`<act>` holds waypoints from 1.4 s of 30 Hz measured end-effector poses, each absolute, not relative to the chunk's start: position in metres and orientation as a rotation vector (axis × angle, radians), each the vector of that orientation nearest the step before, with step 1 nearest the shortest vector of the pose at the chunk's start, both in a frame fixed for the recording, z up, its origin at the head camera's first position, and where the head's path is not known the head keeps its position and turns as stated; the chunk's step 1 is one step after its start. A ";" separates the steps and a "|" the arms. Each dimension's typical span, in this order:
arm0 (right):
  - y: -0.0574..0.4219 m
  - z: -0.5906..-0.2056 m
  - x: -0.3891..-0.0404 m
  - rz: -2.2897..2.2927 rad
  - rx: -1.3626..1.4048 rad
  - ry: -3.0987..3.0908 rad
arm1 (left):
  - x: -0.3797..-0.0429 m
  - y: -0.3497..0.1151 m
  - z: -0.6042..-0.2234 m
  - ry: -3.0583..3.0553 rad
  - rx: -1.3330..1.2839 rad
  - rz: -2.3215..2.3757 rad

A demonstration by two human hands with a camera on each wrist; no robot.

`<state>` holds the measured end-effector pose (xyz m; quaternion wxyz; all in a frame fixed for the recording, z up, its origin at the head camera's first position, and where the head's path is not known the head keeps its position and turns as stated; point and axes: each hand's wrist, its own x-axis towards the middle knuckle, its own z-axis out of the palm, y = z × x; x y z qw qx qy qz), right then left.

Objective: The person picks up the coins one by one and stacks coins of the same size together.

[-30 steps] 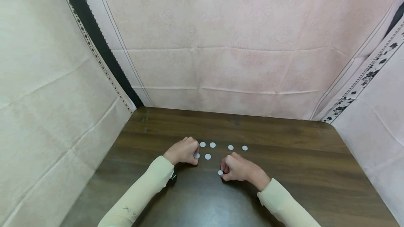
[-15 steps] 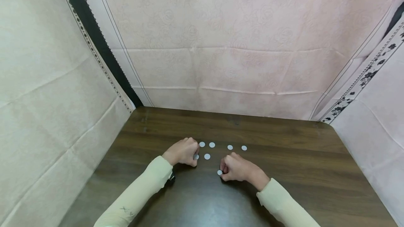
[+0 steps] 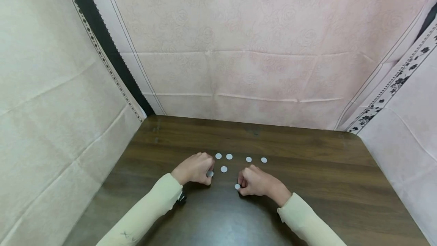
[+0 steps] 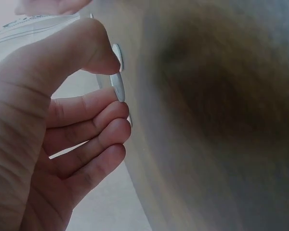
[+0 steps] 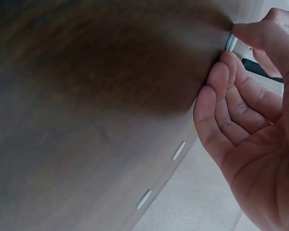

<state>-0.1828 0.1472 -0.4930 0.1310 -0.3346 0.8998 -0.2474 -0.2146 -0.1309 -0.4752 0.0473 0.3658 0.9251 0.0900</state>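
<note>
My left hand [image 3: 195,168] pinches a small round white disc [image 3: 210,174] between thumb and index finger, low over the wooden table. The left wrist view shows that disc [image 4: 117,87] edge-on at the fingertips. To the right and nearer the front edge, my right hand [image 3: 257,182] holds a second white disc [image 3: 237,186] the same way; its edge [image 5: 230,42] shows between thumb and index finger in the right wrist view. Between the two hands lies a loose white disc [image 3: 224,169]. The discs' exact kind cannot be told.
Behind the hands, a row of more white discs lies flat: a pair [image 3: 229,156] on the left and a pair [image 3: 249,159] on the right. The brown wooden table [image 3: 307,155] is enclosed by pale cloth [image 3: 256,67] at the back and both sides.
My left hand has drawn slightly toward me and to the left, and its disc has moved with it. The right hand and the loose discs stay put.
</note>
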 end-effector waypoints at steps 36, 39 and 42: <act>0.147 -0.487 -0.179 -0.772 -0.959 2.584 | -0.176 -0.134 -0.487 2.894 1.253 0.197; 0.147 -0.488 -0.179 -0.780 -0.963 2.579 | -0.175 -0.134 -0.489 2.895 1.255 0.198; 0.147 -0.488 -0.180 -0.778 -0.960 2.579 | -0.175 -0.134 -0.490 2.898 1.265 0.207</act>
